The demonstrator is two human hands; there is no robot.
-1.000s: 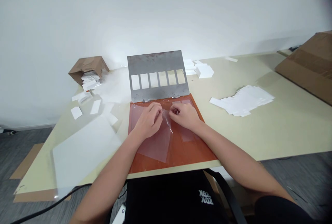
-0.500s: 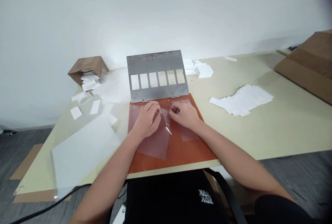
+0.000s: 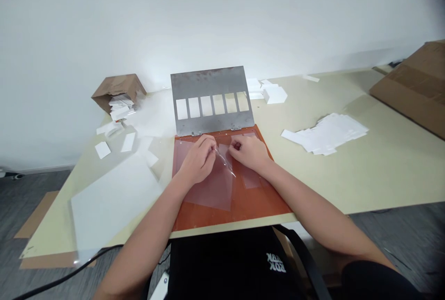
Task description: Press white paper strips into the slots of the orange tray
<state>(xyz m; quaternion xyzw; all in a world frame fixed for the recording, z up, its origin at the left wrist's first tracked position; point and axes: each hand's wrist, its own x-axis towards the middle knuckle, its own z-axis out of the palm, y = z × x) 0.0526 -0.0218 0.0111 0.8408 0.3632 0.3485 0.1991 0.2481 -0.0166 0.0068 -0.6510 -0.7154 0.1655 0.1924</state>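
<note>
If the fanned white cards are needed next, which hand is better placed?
Probably the right hand: it is nearer the fanned white cards, while the left hand seems to pinch the clear film.

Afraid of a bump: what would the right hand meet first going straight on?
Likely the clear film, with the left hand beyond. Depth is unclear: the right hand may be touching the film.

The counter [image 3: 389,170] is pale yellow, and it stands against the wall; at the middle of its front edge lies an orange board [image 3: 205,220]; to the left lies a large clear sheet [image 3: 111,202], near some loose white cards [image 3: 102,150] and a small brown box [image 3: 120,85]; to the right there are a spread white pile [image 3: 335,133], a white stack [image 3: 275,95] farther back, and a large cardboard box [image 3: 413,89].
</note>
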